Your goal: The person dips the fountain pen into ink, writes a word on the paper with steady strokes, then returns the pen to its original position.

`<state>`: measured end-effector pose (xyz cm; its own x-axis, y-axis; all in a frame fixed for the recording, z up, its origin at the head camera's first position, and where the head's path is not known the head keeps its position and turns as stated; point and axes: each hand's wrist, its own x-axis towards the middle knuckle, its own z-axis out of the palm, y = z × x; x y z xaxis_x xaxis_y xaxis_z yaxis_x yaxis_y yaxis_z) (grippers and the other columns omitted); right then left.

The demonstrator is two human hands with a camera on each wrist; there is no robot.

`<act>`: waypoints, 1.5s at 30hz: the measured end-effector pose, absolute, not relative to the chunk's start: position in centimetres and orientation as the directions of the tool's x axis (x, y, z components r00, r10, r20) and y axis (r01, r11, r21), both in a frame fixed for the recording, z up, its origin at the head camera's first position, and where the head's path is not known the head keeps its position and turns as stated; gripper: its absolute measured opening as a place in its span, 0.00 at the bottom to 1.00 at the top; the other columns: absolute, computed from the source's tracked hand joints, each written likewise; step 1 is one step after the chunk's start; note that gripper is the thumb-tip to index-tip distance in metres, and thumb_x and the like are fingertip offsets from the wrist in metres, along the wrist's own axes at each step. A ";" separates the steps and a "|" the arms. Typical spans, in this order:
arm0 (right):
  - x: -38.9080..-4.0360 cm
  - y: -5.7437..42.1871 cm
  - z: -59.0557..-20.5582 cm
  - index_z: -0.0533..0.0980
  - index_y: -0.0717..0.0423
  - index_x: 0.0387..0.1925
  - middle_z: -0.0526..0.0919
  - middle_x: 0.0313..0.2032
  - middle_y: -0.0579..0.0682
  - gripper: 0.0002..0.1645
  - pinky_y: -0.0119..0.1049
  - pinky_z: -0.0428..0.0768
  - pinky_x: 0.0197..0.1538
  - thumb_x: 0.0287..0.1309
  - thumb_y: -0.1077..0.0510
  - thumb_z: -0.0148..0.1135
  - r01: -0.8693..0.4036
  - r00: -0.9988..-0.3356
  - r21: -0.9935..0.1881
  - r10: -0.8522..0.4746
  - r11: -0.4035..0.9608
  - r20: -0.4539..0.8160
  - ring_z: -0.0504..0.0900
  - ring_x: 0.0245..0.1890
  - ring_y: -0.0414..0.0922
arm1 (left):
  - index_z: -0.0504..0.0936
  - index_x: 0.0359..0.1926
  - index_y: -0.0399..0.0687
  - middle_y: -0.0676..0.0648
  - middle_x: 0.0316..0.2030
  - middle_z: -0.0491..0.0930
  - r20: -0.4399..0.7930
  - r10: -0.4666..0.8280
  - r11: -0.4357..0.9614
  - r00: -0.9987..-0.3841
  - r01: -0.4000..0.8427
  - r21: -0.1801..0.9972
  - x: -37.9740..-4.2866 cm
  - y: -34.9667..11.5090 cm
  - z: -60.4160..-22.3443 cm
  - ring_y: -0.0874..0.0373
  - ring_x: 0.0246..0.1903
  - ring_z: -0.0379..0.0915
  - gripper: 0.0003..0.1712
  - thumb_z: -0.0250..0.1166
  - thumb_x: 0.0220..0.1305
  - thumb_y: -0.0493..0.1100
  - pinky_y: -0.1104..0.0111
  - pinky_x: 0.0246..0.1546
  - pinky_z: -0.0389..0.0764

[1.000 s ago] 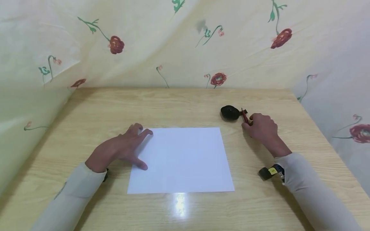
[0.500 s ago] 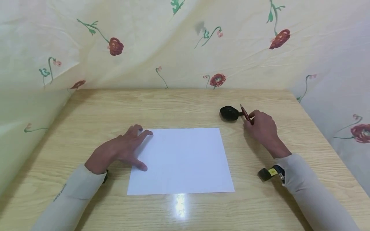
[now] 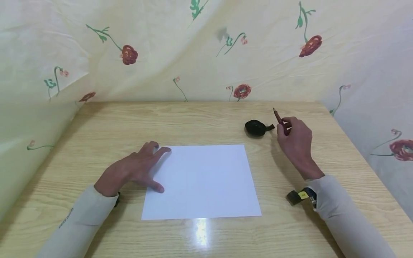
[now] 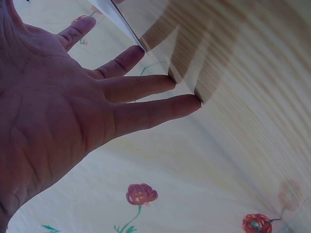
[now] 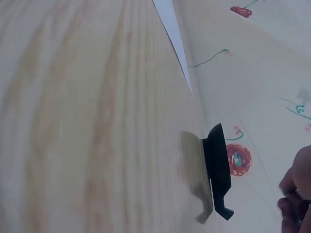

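Note:
A white sheet of paper [image 3: 206,182] lies flat on the wooden table. Over its left edge my left hand [image 3: 130,170] is spread, thumb on the sheet; in the left wrist view the fingertips [image 4: 197,100] touch the table. My right hand [image 3: 297,143] pinches a dark red pencil [image 3: 278,117] between thumb and fingers, its point up and away from me, above the table. Left of it lies a black oval object [image 3: 255,128] with a short bent tail, its kind unclear. In the right wrist view only part of the right hand [image 5: 299,187] shows at the edge.
The wooden table top [image 3: 174,122] runs back to a cream cloth [image 3: 180,46] with printed flowers, which also hangs along both sides. A black band with a yellow patch [image 3: 303,195] sits on my right wrist.
My right hand has lifted the pencil up off the table beside the black object and tilted its point farther away from me. My left hand and the paper stay put.

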<state>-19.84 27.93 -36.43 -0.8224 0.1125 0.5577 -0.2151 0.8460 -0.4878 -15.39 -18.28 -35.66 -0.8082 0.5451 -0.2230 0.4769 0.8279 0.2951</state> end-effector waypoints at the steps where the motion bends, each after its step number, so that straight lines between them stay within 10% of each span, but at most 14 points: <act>1: -19.9 27.9 -36.5 0.79 0.71 0.48 0.83 0.33 0.64 0.16 0.53 0.73 0.41 0.66 0.62 0.56 -0.229 -0.804 -0.493 0.122 0.839 0.582 0.82 0.33 0.59 | 0.56 0.72 0.55 0.34 0.63 0.58 -0.222 0.545 0.828 -0.808 0.478 0.294 -15.4 -18.3 -35.7 0.41 0.56 0.65 0.65 0.79 0.37 0.70 0.57 0.36 0.76; 12: -20.0 27.2 -36.4 0.86 0.60 0.46 0.87 0.32 0.59 0.14 0.22 0.65 0.36 0.63 0.59 0.62 -0.286 -0.621 -0.514 0.252 0.809 0.742 0.77 0.28 0.39 | 0.55 0.73 0.55 0.34 0.62 0.59 -0.215 0.555 0.823 -0.804 0.493 0.282 -15.5 -18.2 -35.8 0.43 0.54 0.65 0.66 0.79 0.37 0.70 0.60 0.32 0.75; 21: -20.0 26.9 -36.6 0.88 0.61 0.35 0.87 0.28 0.57 0.07 0.17 0.68 0.34 0.55 0.61 0.70 -0.418 -0.488 -0.514 0.292 0.749 0.823 0.73 0.28 0.22 | 0.55 0.74 0.55 0.33 0.64 0.57 -0.229 0.548 0.828 -0.805 0.481 0.289 -15.5 -18.2 -36.2 0.41 0.55 0.65 0.67 0.79 0.38 0.70 0.58 0.35 0.76; 28: -18.0 24.4 -34.7 0.80 0.75 0.33 0.84 0.30 0.66 0.05 0.16 0.68 0.28 0.55 0.73 0.64 -0.540 -0.541 -0.507 0.185 0.672 0.820 0.76 0.29 0.19 | 0.55 0.74 0.54 0.32 0.65 0.56 -0.228 0.542 0.832 -0.809 0.478 0.281 -15.2 -18.2 -36.5 0.40 0.56 0.65 0.65 0.78 0.39 0.69 0.55 0.38 0.77; 45: -18.3 24.6 -34.5 0.85 0.70 0.33 0.86 0.28 0.62 0.06 0.17 0.60 0.26 0.55 0.72 0.63 -0.568 -0.564 -0.496 0.128 0.657 0.816 0.76 0.27 0.22 | 0.54 0.75 0.50 0.32 0.67 0.53 -0.270 0.530 0.840 -0.804 0.455 0.294 -15.4 -18.5 -35.9 0.38 0.63 0.57 0.66 0.78 0.41 0.69 0.44 0.50 0.72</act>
<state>-18.33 24.59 -34.48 -0.5636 0.1281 0.8161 -0.5683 0.6569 -0.4955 -15.43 -18.50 -35.94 -0.8040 0.5300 -0.2696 0.4553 0.8403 0.2943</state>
